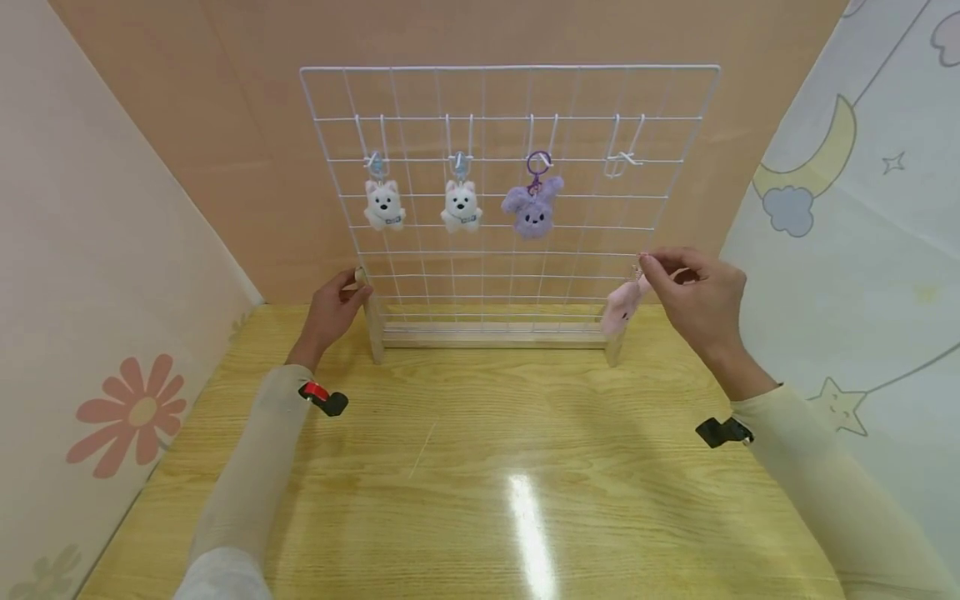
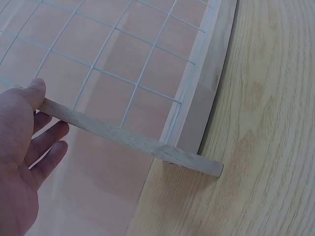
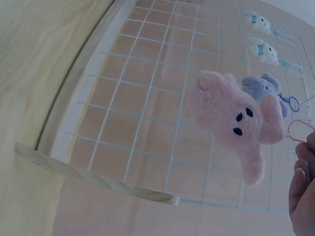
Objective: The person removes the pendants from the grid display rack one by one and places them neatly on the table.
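My right hand (image 1: 701,300) pinches the pink bead chain (image 3: 289,129) of a pink plush keychain (image 1: 621,308), which dangles in front of the lower right side of a white wire grid rack (image 1: 510,66). In the right wrist view the plush (image 3: 226,115) shows its dark eyes and nose, and the fingertips are partly cut off. At the opposite side, my left hand (image 1: 335,315) grips the upper end of the rack's wooden side post (image 2: 118,133), thumb on one side and fingers beneath. A white hook (image 1: 617,157) hangs on the grid's upper right, above the pink plush.
Three other hooks bear two white dog plush keychains (image 1: 385,206) (image 1: 461,206) and a purple plush keychain (image 1: 533,212). The rack's wooden base (image 1: 495,340) stands on a wood-grain table (image 1: 480,433). Patterned panels (image 1: 885,250) flank both sides.
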### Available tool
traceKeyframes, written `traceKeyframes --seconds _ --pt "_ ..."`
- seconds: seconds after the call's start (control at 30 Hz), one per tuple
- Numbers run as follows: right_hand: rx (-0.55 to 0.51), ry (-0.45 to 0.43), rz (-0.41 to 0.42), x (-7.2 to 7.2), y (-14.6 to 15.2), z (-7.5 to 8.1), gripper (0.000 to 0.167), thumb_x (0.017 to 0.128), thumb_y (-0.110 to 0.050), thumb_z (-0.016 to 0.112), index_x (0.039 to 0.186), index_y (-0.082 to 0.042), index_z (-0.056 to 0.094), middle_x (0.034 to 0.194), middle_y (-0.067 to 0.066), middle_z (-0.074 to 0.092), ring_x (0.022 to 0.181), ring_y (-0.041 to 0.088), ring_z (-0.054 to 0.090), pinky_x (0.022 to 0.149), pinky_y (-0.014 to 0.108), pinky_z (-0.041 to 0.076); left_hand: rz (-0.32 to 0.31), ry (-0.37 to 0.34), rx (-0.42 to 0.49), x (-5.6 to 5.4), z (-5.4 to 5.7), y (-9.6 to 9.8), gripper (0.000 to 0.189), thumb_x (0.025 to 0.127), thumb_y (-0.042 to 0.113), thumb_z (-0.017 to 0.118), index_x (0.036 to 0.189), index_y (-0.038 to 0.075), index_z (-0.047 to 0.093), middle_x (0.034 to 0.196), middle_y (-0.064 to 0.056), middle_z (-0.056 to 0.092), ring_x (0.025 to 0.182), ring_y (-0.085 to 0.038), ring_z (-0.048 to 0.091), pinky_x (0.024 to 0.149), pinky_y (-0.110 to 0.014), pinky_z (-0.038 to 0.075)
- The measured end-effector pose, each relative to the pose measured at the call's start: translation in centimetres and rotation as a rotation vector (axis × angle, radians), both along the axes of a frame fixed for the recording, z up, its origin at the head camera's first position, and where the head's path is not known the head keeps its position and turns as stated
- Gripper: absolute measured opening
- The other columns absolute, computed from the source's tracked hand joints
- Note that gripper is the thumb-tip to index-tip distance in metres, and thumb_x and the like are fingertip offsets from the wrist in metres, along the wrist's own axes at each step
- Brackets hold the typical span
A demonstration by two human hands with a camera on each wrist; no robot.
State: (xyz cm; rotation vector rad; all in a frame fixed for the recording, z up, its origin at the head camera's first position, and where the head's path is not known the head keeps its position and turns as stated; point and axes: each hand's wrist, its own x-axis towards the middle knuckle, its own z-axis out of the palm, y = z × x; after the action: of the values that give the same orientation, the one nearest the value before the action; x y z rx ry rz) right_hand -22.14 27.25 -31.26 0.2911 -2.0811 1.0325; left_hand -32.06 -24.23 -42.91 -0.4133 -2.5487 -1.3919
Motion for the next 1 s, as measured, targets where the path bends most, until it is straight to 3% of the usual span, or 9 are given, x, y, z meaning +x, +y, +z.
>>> traceKeyframes --seconds 0.43,0.57,0.77,1.0 --pt "0.061 -0.008 0.042 1.5 0.5 -3.6 0.011 0.091 -0.013 0.078 0.092 -0.003 0.082 0.084 -0.028 0.065 0.070 -0.008 0.059 0.065 0.008 0.045 0.002 0.003 -0.003 -0.1 -0.3 0.0 0.059 0.106 0.039 0.057 0.153 0.004 0.045 0.147 -0.023 0.053 0.122 -0.042 0.063 0.098 -0.058 0.052" --pt "0.071 -0.022 0.046 2.0 0.7 -4.9 0.010 0.091 -0.012 0.079 0.091 -0.003 0.082 0.083 -0.019 0.068 0.070 -0.008 0.059 0.065 0.008 0.045 0.008 0.000 -0.009 -0.1 -0.2 -0.1 0.059 0.106 0.039 0.056 0.153 0.004 0.045 0.147 -0.023 0.053 0.122 -0.042 0.063 0.099 -0.058 0.052" --pt "0.083 -0.037 0.066 2.8 1.0 -6.7 0.007 0.090 -0.007 0.078 0.094 -0.002 0.082 0.083 0.006 0.074 0.075 -0.007 0.059 0.064 0.007 0.045 0.012 -0.018 -0.002 0.0 -0.1 0.0 0.058 0.106 0.037 0.057 0.153 0.005 0.045 0.148 -0.022 0.052 0.123 -0.041 0.063 0.099 -0.057 0.052" --pt "0.092 -0.063 0.068 3.8 1.3 -8.5 0.007 0.090 -0.006 0.079 0.094 -0.001 0.081 0.086 0.008 0.075 0.076 -0.008 0.059 0.065 0.006 0.045 0.003 -0.032 0.001 -0.1 0.2 0.0 0.061 0.106 0.037 0.056 0.154 0.003 0.042 0.150 -0.024 0.050 0.125 -0.042 0.061 0.100 -0.058 0.051"
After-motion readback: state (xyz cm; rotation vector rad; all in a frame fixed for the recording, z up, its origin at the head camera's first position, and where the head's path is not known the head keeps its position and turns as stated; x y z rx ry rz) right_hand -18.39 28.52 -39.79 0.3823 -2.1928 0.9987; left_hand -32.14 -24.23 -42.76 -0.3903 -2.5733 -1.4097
